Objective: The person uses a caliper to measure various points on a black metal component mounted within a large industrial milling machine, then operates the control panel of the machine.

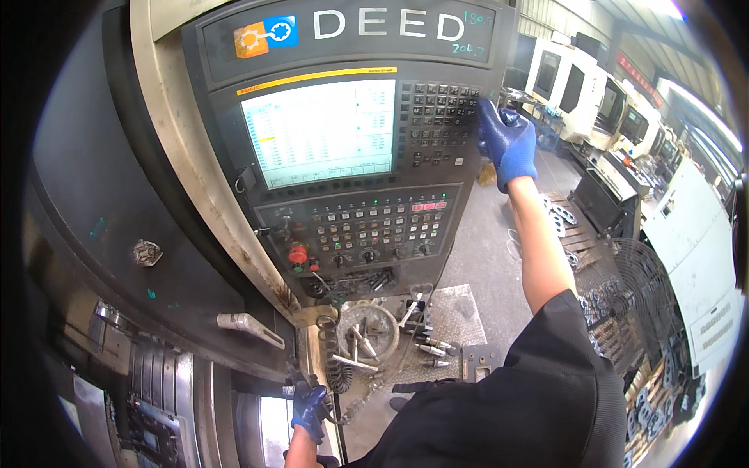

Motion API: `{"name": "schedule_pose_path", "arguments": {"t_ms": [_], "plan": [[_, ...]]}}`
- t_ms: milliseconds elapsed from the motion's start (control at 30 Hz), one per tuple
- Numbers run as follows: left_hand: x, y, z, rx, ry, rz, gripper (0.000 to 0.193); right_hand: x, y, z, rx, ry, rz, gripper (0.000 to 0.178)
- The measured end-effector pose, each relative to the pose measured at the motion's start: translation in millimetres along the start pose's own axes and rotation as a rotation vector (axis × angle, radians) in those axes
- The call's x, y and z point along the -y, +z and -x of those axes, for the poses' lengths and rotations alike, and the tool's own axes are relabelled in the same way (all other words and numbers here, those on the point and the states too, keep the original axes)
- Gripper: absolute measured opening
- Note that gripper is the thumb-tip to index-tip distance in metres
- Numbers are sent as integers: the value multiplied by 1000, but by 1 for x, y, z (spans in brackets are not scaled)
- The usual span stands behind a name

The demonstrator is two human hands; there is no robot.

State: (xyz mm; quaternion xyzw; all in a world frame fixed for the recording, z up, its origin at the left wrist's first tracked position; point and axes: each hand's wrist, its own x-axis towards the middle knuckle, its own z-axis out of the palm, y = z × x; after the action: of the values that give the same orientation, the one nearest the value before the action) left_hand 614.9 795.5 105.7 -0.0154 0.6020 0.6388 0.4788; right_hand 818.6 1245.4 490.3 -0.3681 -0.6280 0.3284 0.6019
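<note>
My right hand (507, 140), in a blue glove, is raised at the right edge of the control panel (460, 199), beside the upper keypad (441, 113). Its fingers are curled, with the foremost ones close to or touching the keys at that edge; contact is hard to tell. Left of the keypad is a lit screen (320, 132) with rows of text. Down low, my gloved left hand (310, 409) is closed around a dark tool that looks like an air gun (300, 382), mostly covered by the fingers. A coiled black hose (341, 374) hangs next to it.
A red emergency stop button (297, 254) sits on the lower panel. The machine door with a pale handle (250, 327) is at left. Below the panel, tool holders (433, 349) lie by a round tray (390, 320). A fan (636, 292) and metal parts (651, 405) stand right.
</note>
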Motion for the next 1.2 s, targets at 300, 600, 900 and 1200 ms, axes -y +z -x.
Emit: {"name": "schedule_pose_path", "arguments": {"t_ms": [300, 600, 900, 1200], "plan": [[19, -17, -19, 50, -53, 29, 56, -14, 5, -5, 16, -3, 134, 45], [61, -51, -50, -6, 71, 55, 58, -9, 13, 28, 140, -14, 31, 42], [9, 3, 7, 22, 111, -143, 47, -49, 73, 125, 719, 450, -283, 47], [-14, 15, 33, 47, 144, -61, 49, -51, 152, 169, 938, 808, -514, 57]]}}
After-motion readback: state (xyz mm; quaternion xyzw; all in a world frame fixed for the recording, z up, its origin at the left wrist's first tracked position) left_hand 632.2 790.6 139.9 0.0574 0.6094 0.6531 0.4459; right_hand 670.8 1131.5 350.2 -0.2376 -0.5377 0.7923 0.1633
